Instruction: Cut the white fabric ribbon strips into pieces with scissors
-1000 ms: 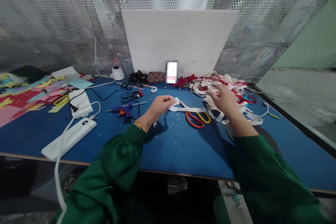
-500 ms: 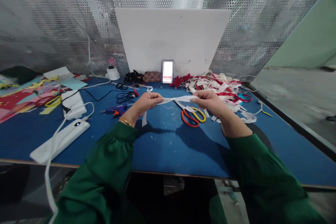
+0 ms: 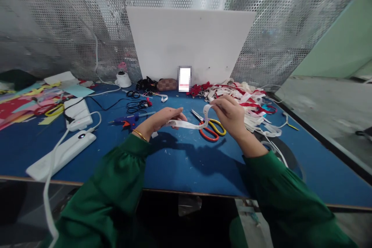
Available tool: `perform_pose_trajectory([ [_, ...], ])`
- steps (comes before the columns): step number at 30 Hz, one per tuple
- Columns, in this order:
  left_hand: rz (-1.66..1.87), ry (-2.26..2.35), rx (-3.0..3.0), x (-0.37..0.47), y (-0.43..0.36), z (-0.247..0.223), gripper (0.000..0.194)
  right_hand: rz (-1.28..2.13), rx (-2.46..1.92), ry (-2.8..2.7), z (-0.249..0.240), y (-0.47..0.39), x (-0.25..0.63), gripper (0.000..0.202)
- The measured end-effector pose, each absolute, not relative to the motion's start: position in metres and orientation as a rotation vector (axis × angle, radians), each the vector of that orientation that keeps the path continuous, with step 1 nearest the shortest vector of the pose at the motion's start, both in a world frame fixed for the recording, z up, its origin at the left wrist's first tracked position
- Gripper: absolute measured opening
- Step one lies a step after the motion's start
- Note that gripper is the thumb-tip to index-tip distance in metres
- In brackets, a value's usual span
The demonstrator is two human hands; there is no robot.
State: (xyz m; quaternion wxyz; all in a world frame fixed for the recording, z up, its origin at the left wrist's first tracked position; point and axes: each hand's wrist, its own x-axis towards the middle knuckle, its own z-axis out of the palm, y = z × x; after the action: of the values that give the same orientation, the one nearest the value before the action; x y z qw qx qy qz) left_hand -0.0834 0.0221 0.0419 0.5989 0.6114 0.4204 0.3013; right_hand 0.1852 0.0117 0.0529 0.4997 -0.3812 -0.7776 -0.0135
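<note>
A white ribbon (image 3: 188, 124) with dark printed marks runs between my two hands above the blue table. My right hand (image 3: 231, 116) pinches its raised right end between thumb and fingertips. Around the ribbon's left part, the fingers of my left hand (image 3: 165, 118) are curled, with the thumb stretched along the top. The ribbon sags between the hands and bends up sharply toward the right one. Scissors (image 3: 209, 135) with one red and one yellow handle lie on the table just behind and below the ribbon, blades partly apart.
A glue gun (image 3: 128, 121) and black cables lie left of my left hand. A power bank (image 3: 62, 155) and coloured sheets (image 3: 23, 104) are farther left. White and red ribbon scraps (image 3: 250, 99) are heaped at the back right. A phone (image 3: 184, 78) leans against a white board (image 3: 192, 38).
The ribbon was stretched nearly straight and now hangs slack in a curve. My right hand has lifted and turned its end up. My left hand's grip has loosened and its thumb has straightened.
</note>
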Motion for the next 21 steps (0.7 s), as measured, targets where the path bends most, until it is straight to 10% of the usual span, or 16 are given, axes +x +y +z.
perform_pose_trajectory([
  [4,0.681,0.988,1.534,-0.068,0.014,0.037,0.035,0.042,-0.971,-1.772,0.05,0.009,0.18,0.013],
  [21,0.981,0.849,1.162,-0.015,-0.012,0.015,0.045,0.365,-1.08,-1.479,0.042,0.008,0.167,0.008],
])
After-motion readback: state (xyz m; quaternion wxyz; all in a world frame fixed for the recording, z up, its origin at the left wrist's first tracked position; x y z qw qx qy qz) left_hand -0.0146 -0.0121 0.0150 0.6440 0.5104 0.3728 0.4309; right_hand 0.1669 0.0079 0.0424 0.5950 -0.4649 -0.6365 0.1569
